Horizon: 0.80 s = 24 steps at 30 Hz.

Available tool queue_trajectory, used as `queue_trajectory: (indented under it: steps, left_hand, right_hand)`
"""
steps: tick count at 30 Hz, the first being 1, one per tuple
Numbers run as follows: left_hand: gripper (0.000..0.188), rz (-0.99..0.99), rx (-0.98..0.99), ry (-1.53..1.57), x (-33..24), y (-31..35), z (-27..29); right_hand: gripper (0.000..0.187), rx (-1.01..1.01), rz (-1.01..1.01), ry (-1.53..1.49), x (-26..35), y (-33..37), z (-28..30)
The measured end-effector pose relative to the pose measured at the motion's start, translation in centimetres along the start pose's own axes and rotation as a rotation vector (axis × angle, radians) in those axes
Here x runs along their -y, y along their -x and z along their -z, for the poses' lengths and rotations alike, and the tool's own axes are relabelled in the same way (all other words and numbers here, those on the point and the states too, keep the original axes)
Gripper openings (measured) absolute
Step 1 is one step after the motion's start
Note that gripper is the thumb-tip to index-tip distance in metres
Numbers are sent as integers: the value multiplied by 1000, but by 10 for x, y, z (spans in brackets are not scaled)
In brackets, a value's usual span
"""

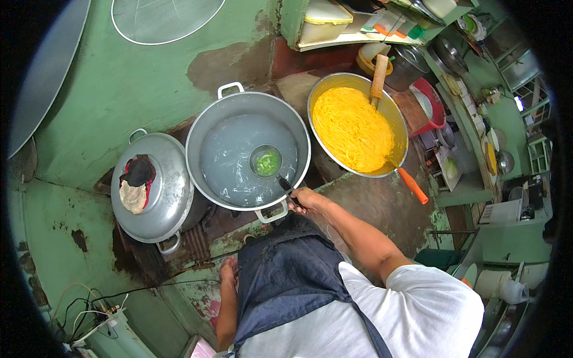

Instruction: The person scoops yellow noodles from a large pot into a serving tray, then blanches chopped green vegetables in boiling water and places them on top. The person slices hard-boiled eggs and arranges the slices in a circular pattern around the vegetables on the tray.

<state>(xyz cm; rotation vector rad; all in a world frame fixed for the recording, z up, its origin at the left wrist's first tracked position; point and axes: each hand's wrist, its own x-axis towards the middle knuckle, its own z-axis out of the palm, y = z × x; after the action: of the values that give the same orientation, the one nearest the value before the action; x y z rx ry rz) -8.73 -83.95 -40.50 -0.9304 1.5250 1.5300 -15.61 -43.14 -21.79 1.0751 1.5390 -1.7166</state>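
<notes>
My right hand [305, 200] is closed around the dark handle of a round metal ladle [253, 162]. The ladle's bowl holds green chopped pieces [267, 162] and sits at the cloudy water [224, 155] inside a large grey metal pot [199, 194]. This hand is just above the pot's near rim, beside its near handle [271, 212]. Down beside my dark apron, my left hand [228, 269] is near the counter's front edge, holding nothing visible. Its fingers look loosely extended, partly hard to make out.
On the left stands a lidded pot [164, 206] with dark and pale cloths [136, 182] on its lid. At right, a large pan [316, 89] holds yellow noodles [349, 128], a wooden-handled tool [378, 77] and an orange-handled utensil [413, 186]. A loose cable [161, 286] runs along the lower left.
</notes>
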Motion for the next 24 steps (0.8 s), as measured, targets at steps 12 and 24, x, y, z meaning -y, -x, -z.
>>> queue_trajectory:
  steps: [12,24]
  left_hand:
    - [42,16,116,-198,28,-15,31]
    - [44,38,-47,-283,14,-15,95]
  right_hand:
    - [35,-40,-88,151,20,2,-7]
    - [33,-37,-73,129,8,2,-12]
